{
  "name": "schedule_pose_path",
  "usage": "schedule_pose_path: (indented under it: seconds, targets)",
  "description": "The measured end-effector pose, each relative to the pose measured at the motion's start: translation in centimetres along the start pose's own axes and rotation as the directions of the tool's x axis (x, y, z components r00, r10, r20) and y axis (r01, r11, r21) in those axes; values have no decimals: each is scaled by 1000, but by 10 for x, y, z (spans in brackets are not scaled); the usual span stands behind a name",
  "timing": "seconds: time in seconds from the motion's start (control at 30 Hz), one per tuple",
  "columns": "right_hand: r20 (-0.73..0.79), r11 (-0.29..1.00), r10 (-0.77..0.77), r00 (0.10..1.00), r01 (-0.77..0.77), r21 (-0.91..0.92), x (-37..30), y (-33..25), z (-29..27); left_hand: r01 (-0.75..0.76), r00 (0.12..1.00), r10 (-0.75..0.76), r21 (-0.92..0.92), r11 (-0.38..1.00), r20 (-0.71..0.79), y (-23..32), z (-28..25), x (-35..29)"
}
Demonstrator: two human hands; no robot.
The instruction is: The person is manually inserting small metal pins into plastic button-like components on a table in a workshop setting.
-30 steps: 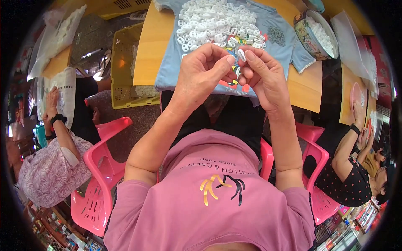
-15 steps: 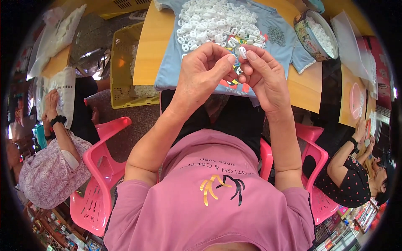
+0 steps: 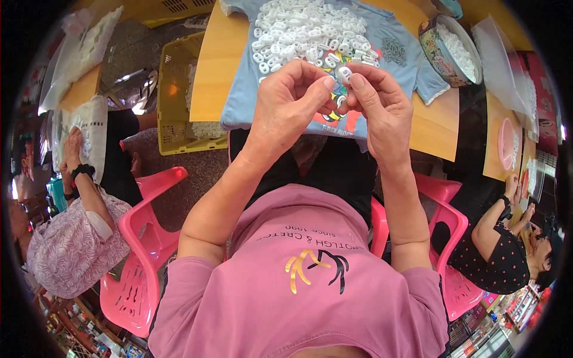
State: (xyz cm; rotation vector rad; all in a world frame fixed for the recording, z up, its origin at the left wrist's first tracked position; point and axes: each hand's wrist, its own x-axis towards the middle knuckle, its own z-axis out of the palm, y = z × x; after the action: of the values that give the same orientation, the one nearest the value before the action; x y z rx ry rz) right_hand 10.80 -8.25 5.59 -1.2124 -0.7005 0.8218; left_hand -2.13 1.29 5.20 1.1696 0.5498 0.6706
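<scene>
My right hand [image 3: 382, 104] pinches a small white plastic piece [image 3: 344, 74] with two holes between thumb and fingers. Close beside it, my left hand [image 3: 289, 104] has its thumb pressed against the bent index finger. Whatever that pinch may hold is too small or hidden to make out. Both hands hover over the near part of a blue printed T-shirt [image 3: 242, 89] spread on the table. Beyond them lies a heap of similar white pieces [image 3: 298, 30], and to its right a small pile of grey metal bits [image 3: 394, 51].
A round tin [image 3: 439, 56] filled with white pieces stands at the table's [image 3: 209, 71] right. Left of the table sits a yellow crate [image 3: 170, 113]. Pink chairs [image 3: 140, 238] flank me. One person [image 3: 83, 238] works at the left, another [image 3: 495, 244] at the right.
The white piece has turned in my right fingers, showing its face more. My right hand's lower fingers have curled in and shifted slightly. My left hand stays almost still.
</scene>
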Motion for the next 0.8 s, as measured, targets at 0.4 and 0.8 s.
schedule_pose_path:
  seconds: [0.4,0.8]
  targets:
    - [-46,979,-119,992,109,-174,-3,0,11,-32,999,32,34,999,-22,-1,4,2]
    - [-85,978,-125,988,109,-180,-8,14,15,-62,997,61,-13,998,-41,-16,1,-1]
